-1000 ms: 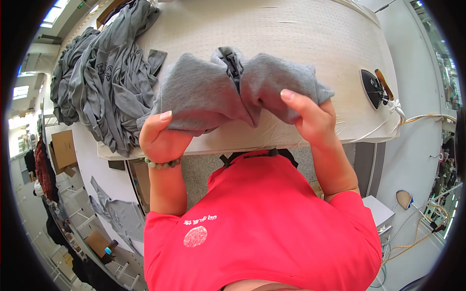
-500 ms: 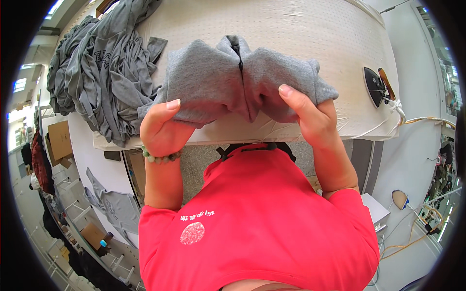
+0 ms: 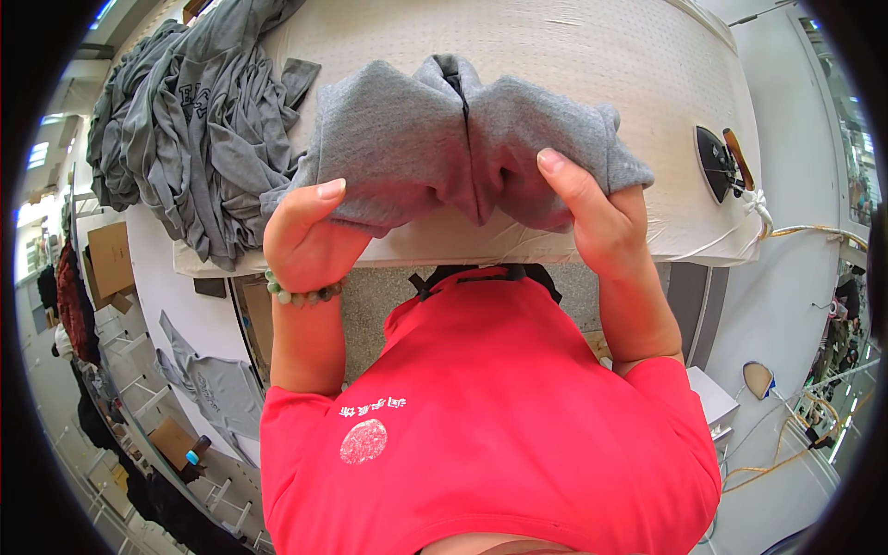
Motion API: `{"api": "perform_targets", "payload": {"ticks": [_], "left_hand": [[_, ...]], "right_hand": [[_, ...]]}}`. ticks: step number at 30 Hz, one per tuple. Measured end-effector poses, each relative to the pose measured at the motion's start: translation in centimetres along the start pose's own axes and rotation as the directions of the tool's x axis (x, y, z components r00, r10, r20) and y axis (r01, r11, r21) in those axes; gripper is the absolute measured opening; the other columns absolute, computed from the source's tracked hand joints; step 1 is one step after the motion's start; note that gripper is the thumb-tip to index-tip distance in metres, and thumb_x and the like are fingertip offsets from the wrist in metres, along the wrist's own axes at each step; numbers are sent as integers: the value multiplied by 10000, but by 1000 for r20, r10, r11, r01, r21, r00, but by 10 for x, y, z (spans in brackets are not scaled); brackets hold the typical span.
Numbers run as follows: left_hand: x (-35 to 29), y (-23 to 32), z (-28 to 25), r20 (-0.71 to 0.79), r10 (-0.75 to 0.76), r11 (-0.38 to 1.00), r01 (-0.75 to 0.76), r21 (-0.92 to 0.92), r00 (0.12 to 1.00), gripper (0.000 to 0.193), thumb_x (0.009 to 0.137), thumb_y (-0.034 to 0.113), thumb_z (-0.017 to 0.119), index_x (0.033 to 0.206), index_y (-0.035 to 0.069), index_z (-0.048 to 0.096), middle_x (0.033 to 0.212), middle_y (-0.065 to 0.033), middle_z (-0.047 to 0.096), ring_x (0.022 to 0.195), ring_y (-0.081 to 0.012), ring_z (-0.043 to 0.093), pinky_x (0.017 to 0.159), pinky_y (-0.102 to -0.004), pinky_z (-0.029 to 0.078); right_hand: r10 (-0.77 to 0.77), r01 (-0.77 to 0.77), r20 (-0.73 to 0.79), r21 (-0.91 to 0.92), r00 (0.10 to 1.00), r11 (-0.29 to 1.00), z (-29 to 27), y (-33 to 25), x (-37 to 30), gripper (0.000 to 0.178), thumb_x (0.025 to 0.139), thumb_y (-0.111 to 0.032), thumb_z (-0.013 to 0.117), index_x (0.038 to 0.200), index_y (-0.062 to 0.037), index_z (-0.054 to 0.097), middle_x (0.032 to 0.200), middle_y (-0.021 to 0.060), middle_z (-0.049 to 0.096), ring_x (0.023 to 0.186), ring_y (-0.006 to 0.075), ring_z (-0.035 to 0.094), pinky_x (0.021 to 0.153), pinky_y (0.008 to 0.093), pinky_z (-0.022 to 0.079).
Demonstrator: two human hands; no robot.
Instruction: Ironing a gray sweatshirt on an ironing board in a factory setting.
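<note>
A thick grey knit garment (image 3: pixel 388 139), bunched and folded, is held up between my hands above the near edge of the padded table. My left hand (image 3: pixel 310 231), with a bead bracelet on its wrist, grips its left end, thumb on the near face and fingers hidden behind. At the right end my right hand (image 3: pixel 597 217) grips it the same way, thumb pressing the cloth. A dark fold or opening runs down the middle of the garment. Which part of the garment this is, I cannot tell.
A heap of grey garments (image 3: pixel 199 129) lies on the table's left side. On the right stands an iron (image 3: pixel 717 165) with a brown handle, its cord running off the cream table cover (image 3: pixel 592 46). Another grey garment (image 3: pixel 217 384) lies on a white surface at lower left.
The garment has tilted a little and its right end has spread slightly to the right, with my right hand shifting along. Both hands keep their grip.
</note>
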State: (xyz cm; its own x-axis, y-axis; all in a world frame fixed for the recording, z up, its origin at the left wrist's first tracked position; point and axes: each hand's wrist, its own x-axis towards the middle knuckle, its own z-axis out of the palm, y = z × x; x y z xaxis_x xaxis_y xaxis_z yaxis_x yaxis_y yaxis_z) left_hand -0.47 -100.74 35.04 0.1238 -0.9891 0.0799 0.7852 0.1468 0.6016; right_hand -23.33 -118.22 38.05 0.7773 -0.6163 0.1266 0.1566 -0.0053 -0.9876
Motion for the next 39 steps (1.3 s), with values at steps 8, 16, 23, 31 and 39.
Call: {"api": "perform_targets", "payload": {"ticks": [8,16,23,31,39], "left_hand": [[-2,0,6,-80,2,1000,-1,10,997,697,941,210,450,1547,-119,350,1566,-256,470,1434,-431,474,1196,-576,357],[5,4,7,18,-15,999,14,38,1000,647,992,205,417,1548,-119,347,1570,-254,466,1452,-406,461,1211,-550,345],[39,19,39,46,-26,962,13,274,999,628,1059,284,410,1563,-84,351,1591,-222,450,1463,-349,457,1208,-488,365],[68,6,79,-4,242,871,-216,441,970,955,1011,739,339,1642,31,234,1626,-128,423,1473,-293,439,1202,-451,367],[84,12,90,46,181,662,-157,733,982,1446,675,1048,68,1674,3,35,1761,-97,87,1609,-264,119,1300,-403,89]], "right_hand": [[18,-16,18,-112,1000,994,1,-8,-2,366,1020,-56,567,1356,76,624,1269,111,695,1198,197,624,1070,339,451],[-12,18,37,-169,999,985,8,-15,4,388,1016,-62,562,1372,85,607,1277,113,688,1214,204,611,1096,339,429],[-137,167,129,-270,982,948,23,-40,34,455,1002,-76,533,1426,90,549,1323,111,663,1248,213,585,1106,328,415],[50,6,242,-222,969,975,42,-61,52,290,919,-77,502,1145,88,579,851,109,671,733,164,658,649,298,530],[213,-143,336,-222,917,965,51,-67,69,370,874,-9,488,1227,101,501,885,157,681,627,193,660,551,315,551]]}}
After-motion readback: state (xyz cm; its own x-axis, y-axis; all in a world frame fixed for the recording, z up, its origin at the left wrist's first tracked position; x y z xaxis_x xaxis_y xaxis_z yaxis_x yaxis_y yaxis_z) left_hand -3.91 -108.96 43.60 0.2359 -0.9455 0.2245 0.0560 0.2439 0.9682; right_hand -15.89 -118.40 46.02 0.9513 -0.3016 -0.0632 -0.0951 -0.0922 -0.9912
